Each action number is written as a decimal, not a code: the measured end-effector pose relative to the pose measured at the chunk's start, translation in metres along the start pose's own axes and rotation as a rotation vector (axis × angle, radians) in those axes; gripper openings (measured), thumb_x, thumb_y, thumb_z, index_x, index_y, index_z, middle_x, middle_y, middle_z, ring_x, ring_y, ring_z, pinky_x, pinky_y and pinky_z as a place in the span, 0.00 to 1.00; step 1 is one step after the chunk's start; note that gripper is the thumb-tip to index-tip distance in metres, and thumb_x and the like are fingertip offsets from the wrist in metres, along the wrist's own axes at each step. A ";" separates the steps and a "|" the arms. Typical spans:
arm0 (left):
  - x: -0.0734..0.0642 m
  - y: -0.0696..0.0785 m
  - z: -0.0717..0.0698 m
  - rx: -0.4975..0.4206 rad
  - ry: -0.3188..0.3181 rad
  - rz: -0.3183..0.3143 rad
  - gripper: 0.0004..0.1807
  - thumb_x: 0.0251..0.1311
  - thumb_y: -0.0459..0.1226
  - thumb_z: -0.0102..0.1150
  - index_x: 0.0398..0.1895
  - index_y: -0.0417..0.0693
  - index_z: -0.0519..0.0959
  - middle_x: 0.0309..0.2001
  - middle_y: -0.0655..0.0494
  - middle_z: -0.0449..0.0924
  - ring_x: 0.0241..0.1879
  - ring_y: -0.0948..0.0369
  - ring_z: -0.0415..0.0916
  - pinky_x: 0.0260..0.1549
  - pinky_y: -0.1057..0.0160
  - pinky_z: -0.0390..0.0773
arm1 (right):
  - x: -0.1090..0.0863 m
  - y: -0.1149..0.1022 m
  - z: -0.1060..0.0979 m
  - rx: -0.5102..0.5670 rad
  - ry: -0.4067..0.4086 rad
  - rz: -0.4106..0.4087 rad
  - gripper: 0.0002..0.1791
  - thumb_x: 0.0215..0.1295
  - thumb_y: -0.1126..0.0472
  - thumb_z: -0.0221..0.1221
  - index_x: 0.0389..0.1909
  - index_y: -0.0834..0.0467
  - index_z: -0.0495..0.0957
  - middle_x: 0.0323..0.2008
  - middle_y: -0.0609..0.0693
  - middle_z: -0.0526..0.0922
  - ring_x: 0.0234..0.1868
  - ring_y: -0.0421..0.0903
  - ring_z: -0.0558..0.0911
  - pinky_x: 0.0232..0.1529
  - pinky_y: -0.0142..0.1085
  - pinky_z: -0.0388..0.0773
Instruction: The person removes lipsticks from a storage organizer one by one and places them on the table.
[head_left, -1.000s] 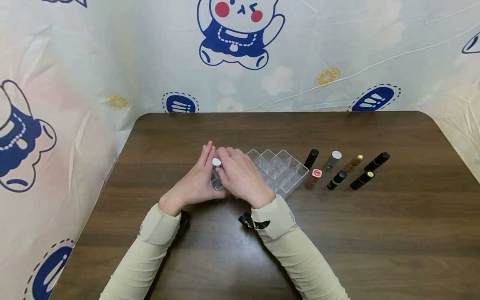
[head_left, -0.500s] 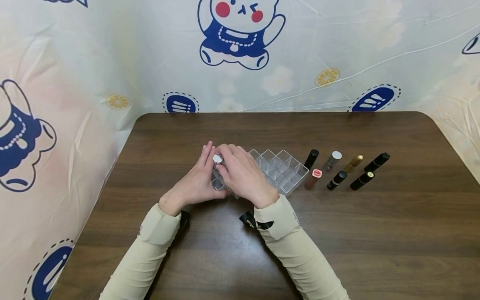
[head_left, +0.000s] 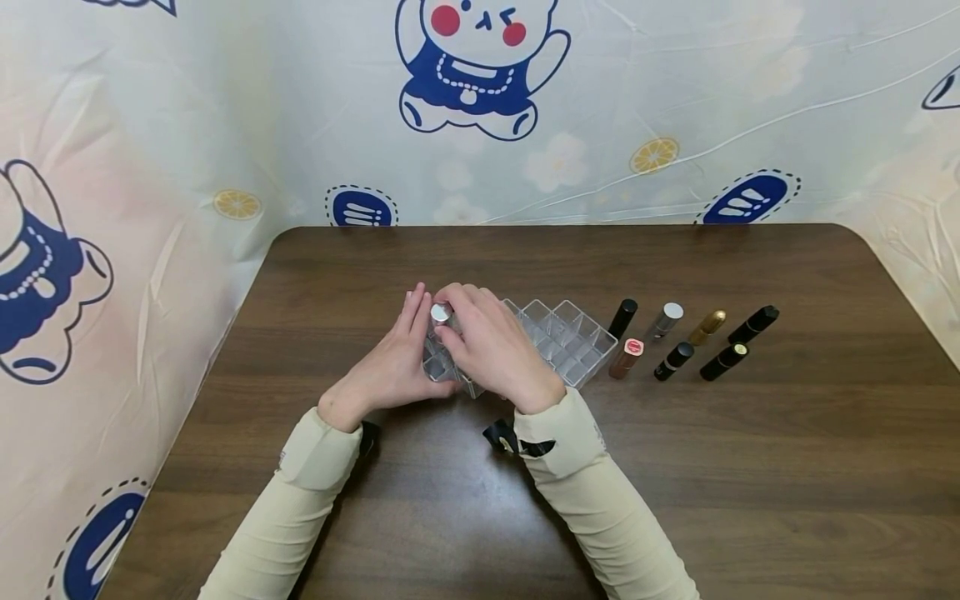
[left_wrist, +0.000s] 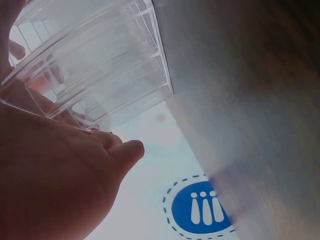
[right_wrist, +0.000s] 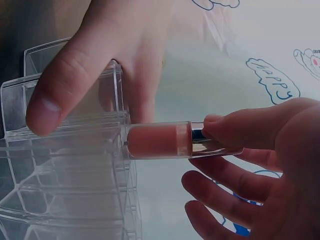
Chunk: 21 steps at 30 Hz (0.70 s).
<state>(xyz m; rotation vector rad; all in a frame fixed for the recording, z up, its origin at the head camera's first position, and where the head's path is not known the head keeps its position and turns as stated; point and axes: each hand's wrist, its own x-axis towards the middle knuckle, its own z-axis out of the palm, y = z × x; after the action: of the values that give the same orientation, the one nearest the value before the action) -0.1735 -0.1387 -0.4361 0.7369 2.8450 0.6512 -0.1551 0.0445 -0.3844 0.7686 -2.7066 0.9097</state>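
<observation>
My right hand pinches a lip gloss tube by its shiny silver cap, thumb against fingers. In the right wrist view its clear, pink-filled end is right at the upper edge of a clear lipstick organizer with square compartments; whether it touches is hard to tell. My left hand holds the organizer's left end, its thumb along the front side and its other fingers on the far side. In the left wrist view the organizer's clear wall stands beside that hand.
Right of the organizer stand several cosmetic tubes: a black one, a brown lipstick, a silver-capped tube, a gold one and more black ones. Everything is on a brown wooden table before a printed curtain.
My right hand has shifted slightly to the right and up in the head view, with the lip gloss in its fingers. The left hand and the organizer have kept their place.
</observation>
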 end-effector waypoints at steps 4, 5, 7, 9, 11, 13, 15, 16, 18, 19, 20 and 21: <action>0.000 0.000 0.000 0.004 -0.001 -0.001 0.68 0.43 0.58 0.71 0.76 0.34 0.38 0.78 0.41 0.27 0.77 0.43 0.29 0.70 0.44 0.57 | 0.000 -0.001 -0.002 0.011 0.013 -0.008 0.14 0.65 0.61 0.59 0.50 0.58 0.74 0.45 0.50 0.80 0.45 0.48 0.76 0.48 0.40 0.75; 0.000 0.000 0.000 0.006 -0.002 -0.001 0.68 0.43 0.58 0.71 0.76 0.34 0.38 0.78 0.41 0.27 0.77 0.43 0.29 0.70 0.44 0.57 | 0.000 -0.001 -0.002 0.013 0.017 -0.010 0.14 0.65 0.61 0.59 0.50 0.58 0.74 0.45 0.50 0.80 0.45 0.48 0.76 0.48 0.39 0.75; 0.000 0.000 0.000 0.007 -0.001 0.000 0.68 0.43 0.58 0.71 0.76 0.34 0.38 0.77 0.41 0.27 0.77 0.43 0.29 0.70 0.44 0.58 | -0.001 -0.001 -0.003 0.020 0.025 -0.012 0.14 0.65 0.61 0.59 0.50 0.57 0.75 0.45 0.50 0.80 0.45 0.47 0.76 0.48 0.39 0.75; 0.000 0.000 0.000 0.007 -0.002 0.000 0.68 0.43 0.58 0.70 0.76 0.34 0.37 0.77 0.40 0.27 0.77 0.43 0.29 0.70 0.44 0.57 | -0.001 -0.001 -0.004 0.028 0.031 -0.010 0.14 0.65 0.60 0.59 0.50 0.57 0.75 0.45 0.50 0.80 0.45 0.47 0.76 0.47 0.39 0.75; 0.000 0.000 0.001 0.007 -0.003 -0.004 0.69 0.43 0.58 0.70 0.76 0.35 0.37 0.78 0.42 0.26 0.77 0.44 0.28 0.70 0.44 0.57 | -0.001 -0.001 -0.005 0.033 0.037 -0.006 0.14 0.65 0.60 0.59 0.50 0.57 0.75 0.45 0.50 0.80 0.44 0.47 0.76 0.46 0.38 0.75; 0.000 0.000 0.001 0.007 0.000 -0.006 0.69 0.43 0.58 0.70 0.76 0.36 0.36 0.78 0.42 0.26 0.77 0.44 0.28 0.70 0.44 0.56 | -0.001 0.000 -0.006 0.037 0.042 -0.004 0.14 0.65 0.60 0.59 0.50 0.57 0.75 0.44 0.49 0.80 0.43 0.46 0.76 0.46 0.38 0.75; 0.000 0.001 0.001 0.010 0.005 -0.007 0.69 0.43 0.58 0.71 0.76 0.36 0.36 0.78 0.43 0.26 0.77 0.44 0.28 0.70 0.44 0.56 | -0.001 0.001 -0.007 0.035 0.050 -0.005 0.14 0.65 0.60 0.60 0.50 0.57 0.75 0.43 0.49 0.80 0.42 0.46 0.75 0.44 0.38 0.75; 0.000 0.001 0.002 0.010 0.007 -0.010 0.69 0.43 0.58 0.71 0.76 0.36 0.36 0.78 0.43 0.25 0.77 0.44 0.29 0.70 0.44 0.56 | -0.001 0.001 -0.007 0.035 0.055 -0.004 0.14 0.65 0.60 0.60 0.50 0.57 0.75 0.43 0.49 0.80 0.41 0.46 0.75 0.44 0.37 0.75; 0.000 0.001 0.002 0.012 0.009 -0.011 0.70 0.43 0.59 0.71 0.76 0.35 0.36 0.78 0.44 0.25 0.77 0.44 0.29 0.71 0.45 0.56 | -0.001 0.002 -0.007 0.036 0.063 -0.002 0.14 0.64 0.60 0.60 0.49 0.57 0.75 0.42 0.48 0.80 0.41 0.45 0.75 0.44 0.37 0.75; 0.000 0.002 0.002 0.014 0.009 -0.010 0.70 0.43 0.59 0.71 0.76 0.35 0.36 0.78 0.44 0.24 0.77 0.44 0.29 0.71 0.45 0.56 | -0.001 0.002 -0.008 0.036 0.066 0.002 0.14 0.64 0.59 0.60 0.49 0.57 0.75 0.42 0.48 0.80 0.41 0.45 0.75 0.44 0.37 0.75; 0.000 0.002 0.002 0.014 0.009 -0.013 0.70 0.43 0.59 0.71 0.76 0.35 0.37 0.78 0.44 0.24 0.77 0.44 0.29 0.71 0.45 0.56 | -0.002 0.002 -0.008 0.038 0.066 0.005 0.14 0.64 0.59 0.60 0.49 0.56 0.75 0.42 0.48 0.80 0.41 0.45 0.75 0.44 0.37 0.75; 0.000 0.002 0.002 0.014 0.007 -0.016 0.69 0.43 0.59 0.71 0.76 0.35 0.37 0.78 0.45 0.24 0.77 0.45 0.29 0.71 0.46 0.56 | -0.002 0.002 -0.009 0.039 0.065 0.009 0.14 0.64 0.59 0.60 0.49 0.56 0.75 0.42 0.48 0.80 0.41 0.45 0.75 0.44 0.37 0.75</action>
<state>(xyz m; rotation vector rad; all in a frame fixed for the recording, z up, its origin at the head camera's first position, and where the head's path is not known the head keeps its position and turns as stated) -0.1722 -0.1364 -0.4368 0.7146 2.8621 0.6334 -0.1548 0.0520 -0.3793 0.7217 -2.6463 0.9753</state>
